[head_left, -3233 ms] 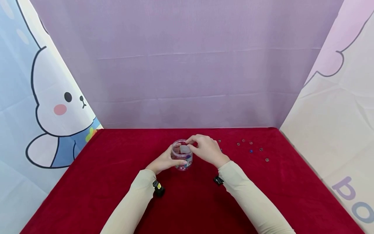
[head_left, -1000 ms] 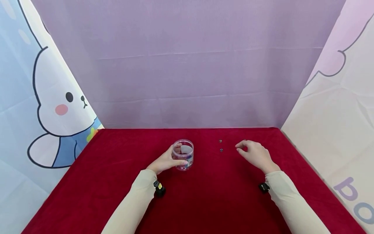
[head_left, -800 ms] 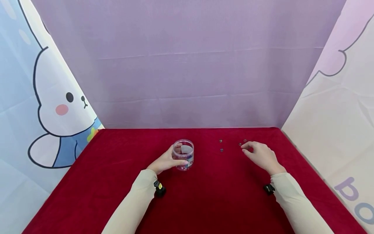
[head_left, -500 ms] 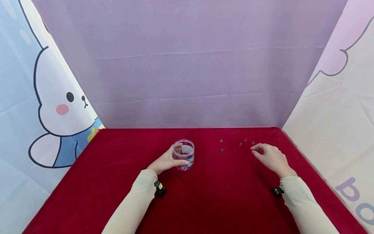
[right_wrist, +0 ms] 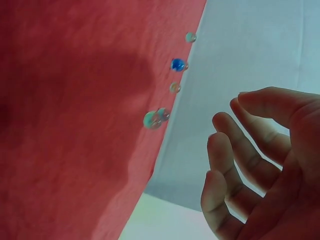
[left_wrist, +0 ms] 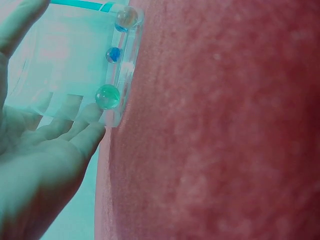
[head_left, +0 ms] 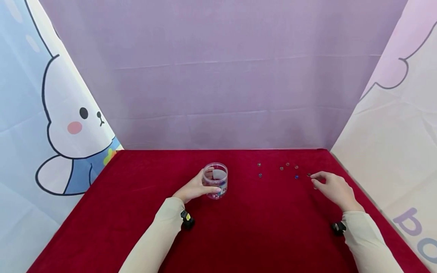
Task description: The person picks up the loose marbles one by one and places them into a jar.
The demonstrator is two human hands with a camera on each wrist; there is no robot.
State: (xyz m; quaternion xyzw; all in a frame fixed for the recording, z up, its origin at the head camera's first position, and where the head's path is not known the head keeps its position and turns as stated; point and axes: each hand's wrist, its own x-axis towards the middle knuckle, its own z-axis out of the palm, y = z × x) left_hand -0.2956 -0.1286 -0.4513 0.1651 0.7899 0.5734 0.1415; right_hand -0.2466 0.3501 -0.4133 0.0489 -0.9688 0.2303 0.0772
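Observation:
In the head view my left hand (head_left: 194, 188) grips a clear plastic jar (head_left: 220, 175), lidless, upright on the red cloth, its fingers round the far side and the thumb in front. Through the jar's wall (left_wrist: 65, 45) the left wrist view shows a green marble (left_wrist: 107, 96), a small blue marble (left_wrist: 113, 55) and an orange-tinted marble (left_wrist: 126, 18) at the bottom. At the right, my right hand (head_left: 338, 189) hovers by a glass marble (head_left: 308, 174), which its fingertips almost reach. In the right wrist view its fingers (right_wrist: 240, 137) are loosely bent and hold nothing.
Several more marbles lie scattered right of the jar, among them a blue marble (head_left: 296, 177) and a clear marble (head_left: 260, 175). Red cloth (head_left: 246, 227) covers the table. A purple curtain (head_left: 218, 76) stands behind, with printed cloth walls on both sides.
My right hand has left the jar's mouth and swept right past the marbles, uncovering them again, to those farthest right. The left hand has kept its grip on the jar in place.

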